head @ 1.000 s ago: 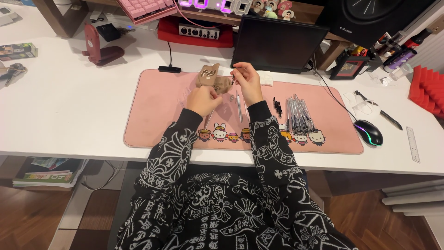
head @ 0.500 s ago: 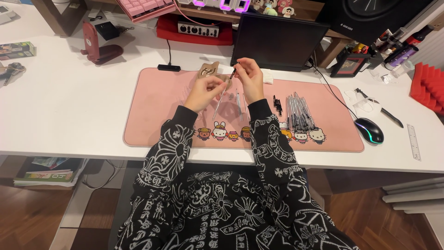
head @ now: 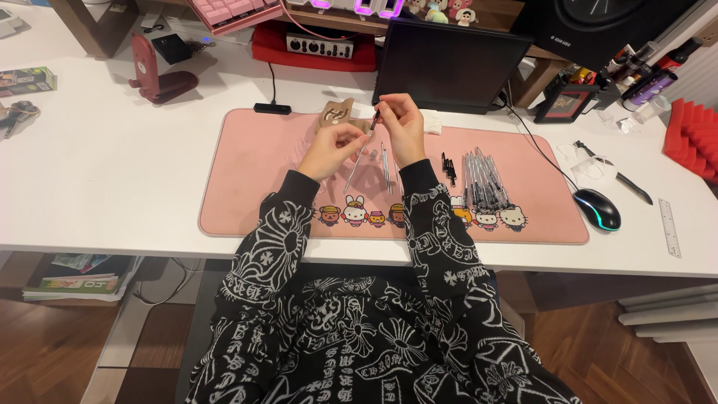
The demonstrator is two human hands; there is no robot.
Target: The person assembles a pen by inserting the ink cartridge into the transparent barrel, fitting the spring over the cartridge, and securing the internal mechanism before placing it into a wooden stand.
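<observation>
Both my hands are raised over the far middle of the pink desk mat (head: 262, 187), held close together so the work sits right under my eyes.

Right hand (head: 402, 129): fingertips pinched on the upper end of a thin dark pen part (head: 375, 118), held nearly upright, tip toward 12 o'clock. Grip is closed on it.

Left hand (head: 334, 146): thumb and forefinger closed on a slim clear pen barrel (head: 357, 158), which slants down toward 7 o'clock, its lower end hanging free above the mat. The upper ends of the two pieces meet between my hands; I cannot tell whether they are joined.

Loose parts lie on the mat directly beneath, at 6 o'clock from my hands: a few thin silver rods (head: 386, 163), kept within easy reach.

At 3 o'clock from my right forearm, a row of pens (head: 482, 179) lies side by side, apart from the loose parts.

A small tan pouch (head: 336, 114) sits at 11 o'clock from my left hand, at the mat's far edge. Computer mouse (head: 597, 209) is off the mat at 4 o'clock, well apart.
</observation>
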